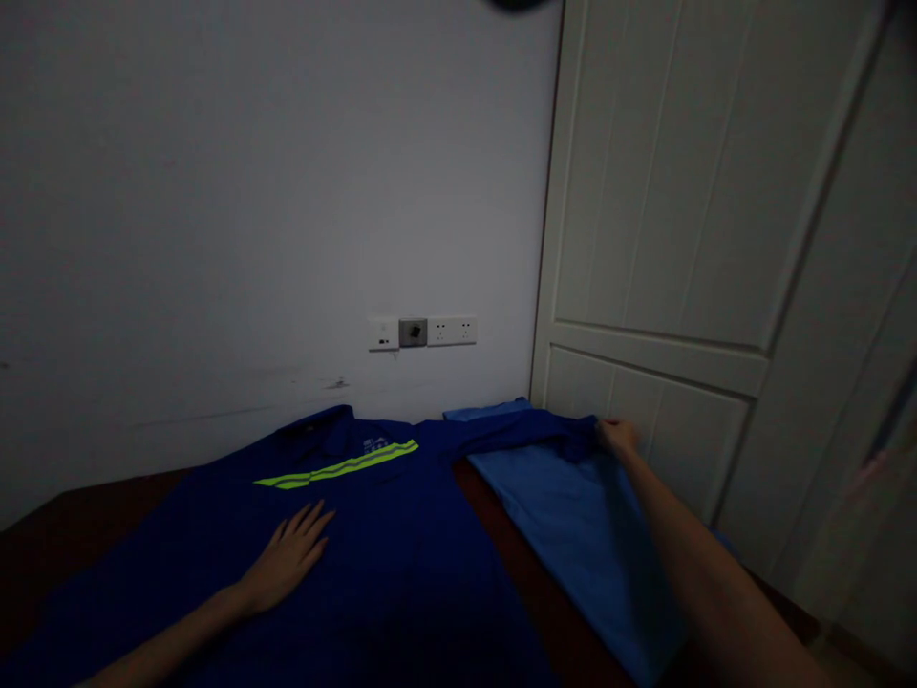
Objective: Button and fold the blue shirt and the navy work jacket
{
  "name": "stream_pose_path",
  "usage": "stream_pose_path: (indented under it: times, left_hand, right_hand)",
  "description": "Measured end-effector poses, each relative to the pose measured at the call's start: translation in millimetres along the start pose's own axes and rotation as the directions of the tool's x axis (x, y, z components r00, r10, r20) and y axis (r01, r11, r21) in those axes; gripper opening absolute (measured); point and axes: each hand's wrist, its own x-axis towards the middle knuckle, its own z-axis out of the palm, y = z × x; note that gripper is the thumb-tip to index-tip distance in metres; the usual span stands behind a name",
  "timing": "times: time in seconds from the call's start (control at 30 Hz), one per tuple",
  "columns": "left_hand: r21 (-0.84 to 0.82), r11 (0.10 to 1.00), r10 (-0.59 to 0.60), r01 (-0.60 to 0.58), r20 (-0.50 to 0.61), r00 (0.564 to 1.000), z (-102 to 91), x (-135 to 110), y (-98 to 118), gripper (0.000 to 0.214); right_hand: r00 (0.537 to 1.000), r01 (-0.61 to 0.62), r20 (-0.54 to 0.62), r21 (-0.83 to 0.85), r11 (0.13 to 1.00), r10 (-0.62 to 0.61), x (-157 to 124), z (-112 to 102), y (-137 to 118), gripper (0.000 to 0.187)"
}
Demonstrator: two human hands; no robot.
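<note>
A dark blue work shirt (pixel 401 564) lies spread over a dark reddish-brown surface, its collar toward the wall and a yellow-green reflective stripe across the chest. My left hand (pixel 287 559) rests flat on the shirt front just below the stripe, fingers spread. Off to the right, my right hand (pixel 619 438) pinches the end of the shirt's sleeve, which is stretched out sideways. Beneath that sleeve is a lighter blue cloth (pixel 565 526), partly covered by it and by my right forearm.
A pale wall (pixel 272 191) stands right behind the surface (pixel 501 516), with a row of sockets (pixel 451 331) low on it. White panelled doors (pixel 659 191) rise at the right, close to my right hand. The room is dim.
</note>
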Motion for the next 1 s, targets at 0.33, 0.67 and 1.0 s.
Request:
stream_pose_path:
  times: [0.33, 0.67, 1.0]
  left_hand:
    - [0.011, 1.000, 0.025, -0.024, -0.059, 0.998, 4.7, 0, -6, 0.051]
    - [0.037, 0.999, 0.016, -0.014, -0.045, 0.999, 3.2, -1, -6, 0.051]
    - [0.041, 0.999, 0.022, -0.019, -0.057, 0.998, 3.9, 1, -6, 0.051]
  right_hand:
    - [0.989, 0.082, 0.132, -0.156, 0.984, -0.062, 22, 13, -1, 0.031]
    - [0.982, 0.165, 0.129, -0.257, 0.952, -0.135, 9, 7, -23, 0.030]
    - [0.923, 0.380, 0.204, -0.357, 0.853, -0.325, -11, -23, -95, 0.022]
